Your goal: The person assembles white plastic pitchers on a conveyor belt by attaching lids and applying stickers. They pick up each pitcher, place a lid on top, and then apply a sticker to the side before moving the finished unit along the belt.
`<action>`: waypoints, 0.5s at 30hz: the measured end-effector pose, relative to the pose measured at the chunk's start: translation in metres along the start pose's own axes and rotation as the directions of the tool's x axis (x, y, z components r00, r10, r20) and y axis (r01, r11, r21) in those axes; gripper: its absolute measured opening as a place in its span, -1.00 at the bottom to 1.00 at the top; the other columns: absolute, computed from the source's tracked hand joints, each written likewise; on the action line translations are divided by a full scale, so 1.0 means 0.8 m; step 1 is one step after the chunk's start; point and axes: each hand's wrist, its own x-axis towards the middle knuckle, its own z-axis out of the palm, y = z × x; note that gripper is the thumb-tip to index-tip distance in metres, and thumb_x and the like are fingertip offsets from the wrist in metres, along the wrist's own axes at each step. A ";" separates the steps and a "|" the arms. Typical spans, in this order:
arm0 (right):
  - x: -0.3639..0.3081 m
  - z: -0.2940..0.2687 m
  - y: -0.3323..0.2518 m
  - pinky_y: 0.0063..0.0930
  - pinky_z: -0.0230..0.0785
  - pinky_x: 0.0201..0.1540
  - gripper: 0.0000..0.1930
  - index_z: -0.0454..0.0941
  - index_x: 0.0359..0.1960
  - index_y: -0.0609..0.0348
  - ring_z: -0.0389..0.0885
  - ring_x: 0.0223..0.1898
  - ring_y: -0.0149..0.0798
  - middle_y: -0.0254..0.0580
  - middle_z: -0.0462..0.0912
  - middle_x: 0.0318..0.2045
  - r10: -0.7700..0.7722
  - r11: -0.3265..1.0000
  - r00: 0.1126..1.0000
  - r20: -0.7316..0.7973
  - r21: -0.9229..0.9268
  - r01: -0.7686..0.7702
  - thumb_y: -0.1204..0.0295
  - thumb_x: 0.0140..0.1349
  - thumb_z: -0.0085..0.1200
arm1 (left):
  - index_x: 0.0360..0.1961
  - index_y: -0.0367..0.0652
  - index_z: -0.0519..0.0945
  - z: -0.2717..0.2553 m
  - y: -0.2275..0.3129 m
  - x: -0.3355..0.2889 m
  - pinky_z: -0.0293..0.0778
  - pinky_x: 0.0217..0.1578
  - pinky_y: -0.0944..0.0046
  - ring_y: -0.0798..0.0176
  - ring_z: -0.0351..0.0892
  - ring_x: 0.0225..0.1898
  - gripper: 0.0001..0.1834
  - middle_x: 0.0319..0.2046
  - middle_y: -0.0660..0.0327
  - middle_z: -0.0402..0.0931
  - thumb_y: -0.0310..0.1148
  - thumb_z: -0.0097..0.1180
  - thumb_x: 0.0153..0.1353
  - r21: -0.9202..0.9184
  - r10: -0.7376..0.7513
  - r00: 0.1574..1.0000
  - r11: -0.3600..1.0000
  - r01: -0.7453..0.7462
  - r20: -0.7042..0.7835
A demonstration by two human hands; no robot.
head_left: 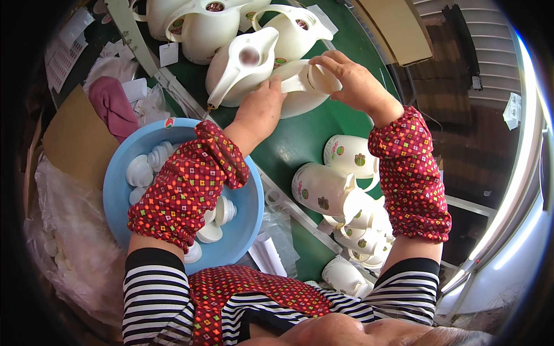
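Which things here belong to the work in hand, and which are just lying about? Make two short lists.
In hand: left hand; right hand; white jug under both hands; blue basin of white caps.

Lying about: pink cloth; cardboard; plastic bags; finished jugs at the right.

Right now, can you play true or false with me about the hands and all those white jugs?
1. Both hands are on the same white jug. True: the left hand rests against its side and the right hand grips the part at its top.
2. The bowl beside the person is red. False: it is light blue, with small white caps inside.
3. The jugs lie on a green surface. True.
4. The sleeve covers are plain white. False: they are red with small coloured squares.
5. A pink cloth lies at the person's left. True.
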 end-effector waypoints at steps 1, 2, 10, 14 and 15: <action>0.002 -0.001 0.001 -0.17 0.59 0.27 -0.16 0.52 0.32 -0.09 0.65 0.20 0.09 -0.16 0.56 0.27 -0.017 0.999 1.000 0.024 -0.027 0.017 0.64 -0.11 0.49 | 0.19 -0.35 0.42 0.000 0.000 0.000 0.59 0.01 -0.24 -0.39 0.64 -0.02 -0.63 0.01 -0.26 0.60 -0.32 0.07 0.50 -0.005 0.005 1.000 1.000 -0.005 0.002; 0.003 -0.002 0.001 -0.16 0.59 0.26 -0.18 0.51 0.33 -0.07 0.66 0.19 0.09 -0.12 0.56 0.28 -0.032 0.998 0.998 0.048 -0.053 0.034 0.56 -0.08 0.51 | 0.18 -0.35 0.42 -0.001 0.000 0.000 0.59 0.00 -0.24 -0.39 0.64 -0.02 -0.63 0.00 -0.26 0.60 -0.32 0.07 0.50 -0.010 0.010 1.000 1.000 -0.010 0.005; 0.010 -0.008 -0.014 -0.12 0.64 0.00 -0.12 0.48 0.37 0.11 0.75 0.00 0.10 0.11 0.74 -0.04 0.194 0.924 0.980 -0.041 -0.329 -0.197 -0.17 0.11 0.42 | 0.13 -0.34 0.43 -0.004 0.000 -0.002 0.59 -0.02 -0.25 -0.38 0.66 -0.06 -0.67 -0.04 -0.25 0.61 -0.30 0.05 0.51 -0.009 0.035 0.999 0.999 -0.035 -0.011; 0.008 0.014 -0.008 -0.09 0.68 -0.23 -0.21 0.49 0.31 0.24 0.80 -0.16 0.09 -0.02 0.78 -0.20 -0.014 0.941 1.000 -0.022 -0.339 0.005 -0.11 0.23 0.34 | 0.11 -0.33 0.43 -0.001 0.000 -0.002 0.58 -0.02 -0.25 -0.39 0.65 -0.06 -0.68 -0.04 -0.25 0.61 -0.31 0.05 0.51 -0.015 0.047 0.999 0.999 -0.047 0.004; 0.018 0.008 -0.020 -0.08 0.68 -0.23 -0.22 0.50 0.31 0.24 0.79 -0.17 0.08 -0.05 0.77 -0.23 0.168 0.920 0.986 -0.011 -0.358 -0.160 -0.07 0.21 0.36 | 0.11 -0.33 0.43 -0.001 -0.002 -0.002 0.58 -0.03 -0.26 -0.39 0.65 -0.06 -0.68 -0.04 -0.25 0.61 -0.31 0.05 0.51 -0.014 0.046 0.999 0.999 -0.046 0.003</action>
